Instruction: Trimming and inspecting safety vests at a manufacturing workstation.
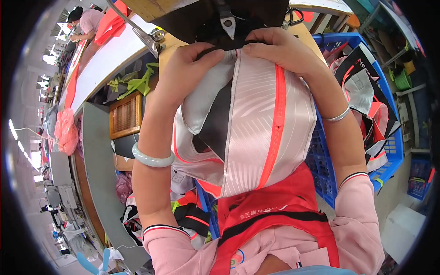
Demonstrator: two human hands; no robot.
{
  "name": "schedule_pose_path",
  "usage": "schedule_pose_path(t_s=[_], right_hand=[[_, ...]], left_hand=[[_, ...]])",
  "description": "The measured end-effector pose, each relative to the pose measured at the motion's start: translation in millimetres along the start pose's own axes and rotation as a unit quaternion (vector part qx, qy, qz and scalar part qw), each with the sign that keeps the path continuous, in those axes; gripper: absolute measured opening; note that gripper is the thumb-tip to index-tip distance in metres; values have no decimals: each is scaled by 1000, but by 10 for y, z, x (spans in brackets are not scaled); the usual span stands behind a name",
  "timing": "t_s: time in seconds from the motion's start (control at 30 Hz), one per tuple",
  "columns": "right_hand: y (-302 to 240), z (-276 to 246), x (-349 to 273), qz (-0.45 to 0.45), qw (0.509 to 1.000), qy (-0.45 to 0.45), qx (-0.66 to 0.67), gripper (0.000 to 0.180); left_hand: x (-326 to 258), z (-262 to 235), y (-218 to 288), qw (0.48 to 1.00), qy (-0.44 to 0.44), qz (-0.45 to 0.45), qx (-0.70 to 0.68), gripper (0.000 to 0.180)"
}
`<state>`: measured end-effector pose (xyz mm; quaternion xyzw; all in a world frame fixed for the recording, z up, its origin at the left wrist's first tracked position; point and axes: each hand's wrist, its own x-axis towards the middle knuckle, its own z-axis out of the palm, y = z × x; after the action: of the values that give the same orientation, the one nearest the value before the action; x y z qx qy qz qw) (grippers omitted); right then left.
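Observation:
A light grey and pale pink fabric bag with a bright coral zipper hangs between my arms, its dark inside partly showing on the left. My left hand pinches the bag's top edge, where a black strip runs along it. My right hand grips the same edge a little to the right, thumb flat on the pale cloth. Just beyond my fingers is the metal foot part of a dark sewing machine. Whether the edge lies under it cannot be made out.
Beside my right arm stands a blue plastic basket heaped with sewn pieces. More bag pieces lie low on the left. A grey panel and a long white table run along the left, where another person works far off.

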<state>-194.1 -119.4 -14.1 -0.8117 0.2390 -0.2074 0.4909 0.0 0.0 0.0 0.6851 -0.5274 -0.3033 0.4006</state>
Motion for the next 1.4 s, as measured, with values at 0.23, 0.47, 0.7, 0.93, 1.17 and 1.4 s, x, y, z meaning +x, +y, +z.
schedule_pose_path(t_s=[0.23, 0.47, 0.7, 0.93, 1.17, 1.4], right_hand=[[6, 8, 40, 0, 998, 9, 67, 32], [-99, 30, 21, 8, 988, 34, 153, 29], [-86, -110, -181, 0, 989, 100, 106, 30], [-378, 399, -1116, -308, 903, -57, -295, 30], [-308, 1166, -1299, -210, 816, -169, -511, 23], [-95, 814, -1371, -205, 892, -49, -401, 10]], left_hand=[[12, -17, 82, 999, -11, -22, -29, 31], [31, -24, 100, 996, 10, -45, -77, 32], [-103, -38, 72, 984, 3, -34, -176, 30], [-537, 298, -71, 981, -185, -21, -61, 21], [-814, 684, 118, 963, -266, 40, 2, 18], [-1508, 876, -307, 995, 23, 76, 60, 23]])
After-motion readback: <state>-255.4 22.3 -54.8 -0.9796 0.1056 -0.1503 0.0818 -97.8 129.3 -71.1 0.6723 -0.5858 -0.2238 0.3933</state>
